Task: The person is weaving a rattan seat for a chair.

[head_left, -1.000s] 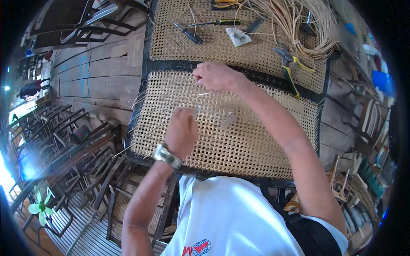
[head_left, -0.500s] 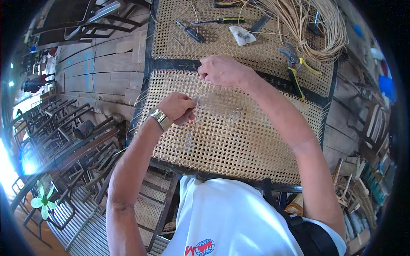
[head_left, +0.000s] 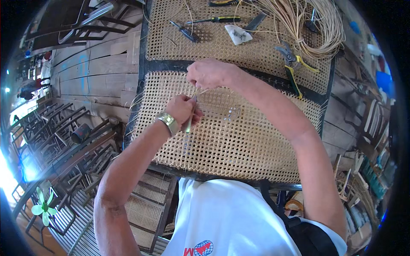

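Note:
My left hand [head_left: 181, 109], with a metal-banded watch [head_left: 169, 123] at its wrist, is closed on a slender, shiny flat tool [head_left: 188, 125] that points down below the fingers; its exact kind is unclear. Just above and to the right, my right hand [head_left: 208, 73] is closed in a pinch, fingertips downward. A thin cane strand [head_left: 201, 91] shows beneath those fingertips, and they seem to grip it. Both hands are over the upper left part of a woven cane panel [head_left: 239, 141] set in a dark frame [head_left: 171, 65].
On the far cane panel [head_left: 171, 51] lie yellow-handled cutters [head_left: 292, 68], a yellow-black screwdriver [head_left: 225, 19], a dark-handled pointed tool [head_left: 188, 34], a white lump [head_left: 238, 35], a blade [head_left: 256, 21] and a cane coil [head_left: 318, 40]. Dark chair frames [head_left: 55, 132] stand at left.
My right hand has shifted left and my left hand slightly right, bringing them closer together. The slender tool now shows clearly below my left fingers.

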Tool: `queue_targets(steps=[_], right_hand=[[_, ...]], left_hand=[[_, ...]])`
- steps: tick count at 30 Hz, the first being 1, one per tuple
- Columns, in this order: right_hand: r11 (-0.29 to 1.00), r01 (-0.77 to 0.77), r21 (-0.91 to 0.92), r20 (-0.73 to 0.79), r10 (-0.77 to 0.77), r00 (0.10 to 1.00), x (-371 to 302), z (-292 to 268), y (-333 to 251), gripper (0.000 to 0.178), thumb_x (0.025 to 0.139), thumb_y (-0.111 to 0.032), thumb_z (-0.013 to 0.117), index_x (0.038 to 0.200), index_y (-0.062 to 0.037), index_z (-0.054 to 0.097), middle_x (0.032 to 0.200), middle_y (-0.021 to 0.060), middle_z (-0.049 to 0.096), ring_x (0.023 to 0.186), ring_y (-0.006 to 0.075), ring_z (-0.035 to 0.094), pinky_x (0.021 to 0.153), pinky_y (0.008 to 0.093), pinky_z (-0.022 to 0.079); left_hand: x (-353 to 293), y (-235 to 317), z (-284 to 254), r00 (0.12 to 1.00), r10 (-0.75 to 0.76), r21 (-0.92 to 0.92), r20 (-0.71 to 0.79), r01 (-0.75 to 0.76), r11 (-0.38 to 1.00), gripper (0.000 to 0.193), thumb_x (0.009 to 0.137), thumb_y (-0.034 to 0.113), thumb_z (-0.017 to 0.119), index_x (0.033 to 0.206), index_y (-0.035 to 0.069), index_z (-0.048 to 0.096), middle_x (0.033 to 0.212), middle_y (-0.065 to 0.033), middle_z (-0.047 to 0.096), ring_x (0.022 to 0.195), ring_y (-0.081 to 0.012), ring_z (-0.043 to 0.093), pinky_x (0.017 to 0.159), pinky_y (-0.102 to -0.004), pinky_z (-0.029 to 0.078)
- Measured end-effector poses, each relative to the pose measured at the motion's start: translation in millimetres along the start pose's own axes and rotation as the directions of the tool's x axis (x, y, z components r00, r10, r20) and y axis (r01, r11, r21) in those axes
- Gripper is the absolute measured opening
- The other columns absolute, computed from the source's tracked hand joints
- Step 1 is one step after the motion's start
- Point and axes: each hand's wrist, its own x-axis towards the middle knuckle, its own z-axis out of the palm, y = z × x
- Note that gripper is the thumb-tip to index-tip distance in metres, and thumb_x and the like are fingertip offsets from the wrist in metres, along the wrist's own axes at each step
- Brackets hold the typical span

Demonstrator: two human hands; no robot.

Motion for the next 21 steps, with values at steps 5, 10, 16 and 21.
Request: queue_targets(steps=[5, 10, 16, 21], right_hand=[[0.981, -0.078, 0.179, 0.115, 0.057, 0.992, 1, 6, 0, 0.014, 0.089, -0.016, 0.065, 0.096, -0.0038, 0.067, 0.101, 0.0109, 0.064, 0.098, 0.0241, 0.064, 0.083, 0.0399, 0.053], [0.921, 0.063, 0.385, -0.133, -0.012, 0.991, 9, 17, -17, 0.021, 0.097, -0.023, 0.060, 0.097, -0.0034, 0.066, 0.095, 0.0097, 0.063, 0.086, 0.0183, 0.061, 0.077, 0.0351, 0.053], [0.500, 0.203, 0.842, -0.115, -0.202, 0.973, 6, 19, -22, 0.025, 0.093, -0.031, 0.067, 0.099, -0.0062, 0.069, 0.083, 0.0025, 0.063, 0.075, 0.0098, 0.058, 0.070, 0.0270, 0.051], [0.849, -0.017, 0.528, -0.093, 0.077, 0.993, -7, 16, -2, 0.014, 0.091, -0.019, 0.068, 0.092, -0.0060, 0.071, 0.091, 0.0076, 0.059, 0.080, 0.0194, 0.060, 0.076, 0.0355, 0.050]], left_hand=[[19, 15, -20, 0.991, -0.081, 0.364, 0.103, 0.038, 0.930, 0.033, 0.102, 0.028, 0.049, 0.087, 0.002, 0.061, 0.076, -0.0097, 0.071, 0.045, -0.0115, 0.054, 0.042, -0.0291, 0.045], [-21, 11, -43, 0.917, 0.391, 0.890, 0.081, -0.243, 0.386, 0.040, 0.097, 0.036, 0.056, 0.085, 0.000, 0.067, 0.063, -0.0137, 0.067, 0.053, -0.0263, 0.064, 0.054, -0.0384, 0.053], [-87, -3, -83, 0.895, 0.415, 0.692, -0.164, -0.196, 0.695, 0.038, 0.097, 0.035, 0.057, 0.085, 0.000, 0.065, 0.063, -0.0095, 0.064, 0.051, -0.0120, 0.061, 0.046, -0.0317, 0.046], [-33, -13, -50, 0.976, 0.218, 0.386, 0.000, -0.201, 0.900, 0.030, 0.097, 0.027, 0.055, 0.091, -0.001, 0.065, 0.065, -0.0075, 0.067, 0.052, -0.0127, 0.062, 0.048, -0.0293, 0.050]])
